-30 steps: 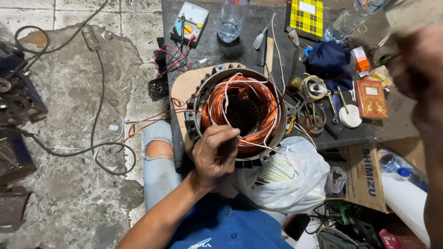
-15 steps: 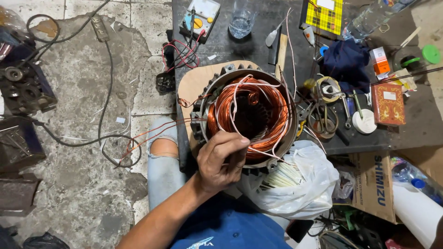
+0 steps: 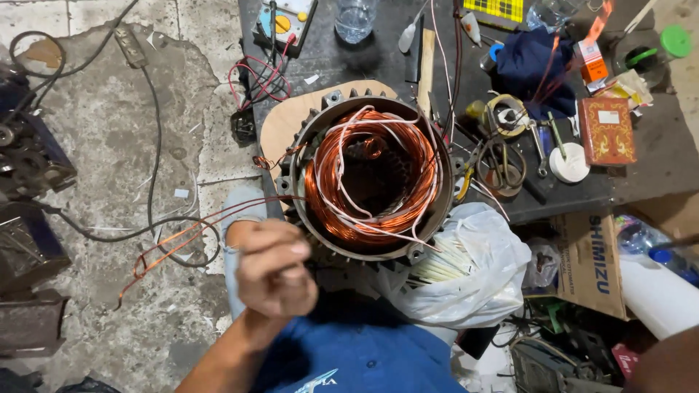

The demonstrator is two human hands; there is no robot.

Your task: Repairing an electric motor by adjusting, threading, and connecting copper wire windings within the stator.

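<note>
A large motor stator (image 3: 306, 156) with a grey finned housing stands on a round wooden board (image 3: 280, 124) at the edge of a dark workbench. Copper windings (image 3: 324, 200) ring its bore, and white cord (image 3: 342, 135) is laced over them. My left hand (image 3: 273, 269) hovers just below and left of the stator, blurred, fingers closed in a pinch; nothing can be made out in it. Thin copper leads (image 3: 182, 240) trail from the stator leftwards past that hand. At the bottom right corner only a blurred brown piece of my right hand or arm (image 3: 666, 364) shows.
The workbench (image 3: 349, 62) carries a meter with red leads (image 3: 284, 22), a glass (image 3: 355, 16), scissors (image 3: 502, 167), a blue cloth (image 3: 535, 62) and small boxes (image 3: 606, 131). A white plastic bag (image 3: 480, 276) and a cardboard box (image 3: 593, 262) sit below. Cables and machine parts (image 3: 29, 160) lie on the cracked floor.
My left hand has pulled away from the stator's rim down towards my body. My right hand, earlier at the top right, now shows only at the bottom right corner. The view moved closer.
</note>
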